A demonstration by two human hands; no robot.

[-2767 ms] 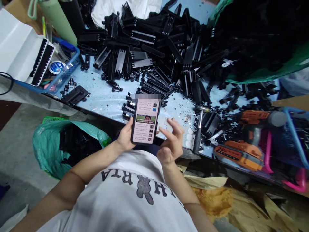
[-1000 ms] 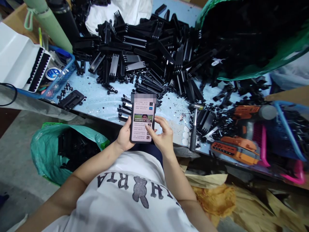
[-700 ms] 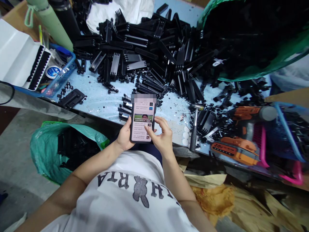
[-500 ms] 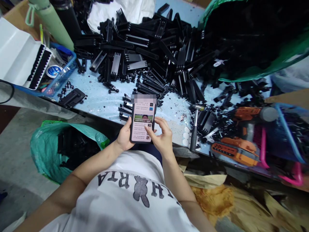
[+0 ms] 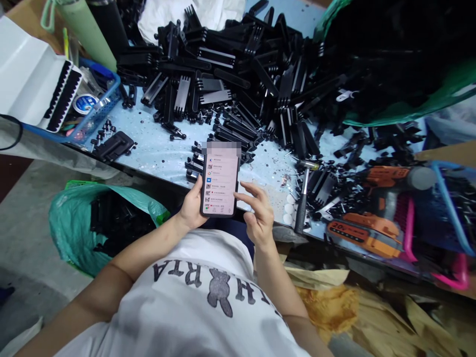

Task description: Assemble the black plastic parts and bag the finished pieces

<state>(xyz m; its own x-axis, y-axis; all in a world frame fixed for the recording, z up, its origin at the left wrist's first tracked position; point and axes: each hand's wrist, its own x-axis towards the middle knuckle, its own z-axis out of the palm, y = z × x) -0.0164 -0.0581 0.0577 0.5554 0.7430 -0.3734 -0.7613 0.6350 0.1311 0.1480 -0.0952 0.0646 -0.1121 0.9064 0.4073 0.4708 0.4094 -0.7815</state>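
A smartphone [image 5: 222, 186] in a dark case is held upright in front of my body, its lit screen showing a list with small icons. My left hand [image 5: 192, 204] grips its left edge and lower corner, thumb along the side. Beside the right edge of the phone is my right hand [image 5: 259, 213], fingers apart and partly bent, with the index and middle fingertips near the screen's edge. Nothing is held in that hand. Just behind the phone, several black plastic parts [image 5: 193, 166] lie in a row on the blue tabletop [image 5: 148, 144].
A large heap of black parts [image 5: 223, 64] covers the back of the table. To the right lie a hammer [image 5: 303, 198] and an orange cordless drill [image 5: 372, 223]. A green sack [image 5: 70, 223] stands low at left; a blue basket [image 5: 100, 109] is at the table's left end.
My right hand has drawn back rightward from the screen, its thumb now off the phone. The screen has switched from a page with pictures to a list. My left hand still holds the phone.
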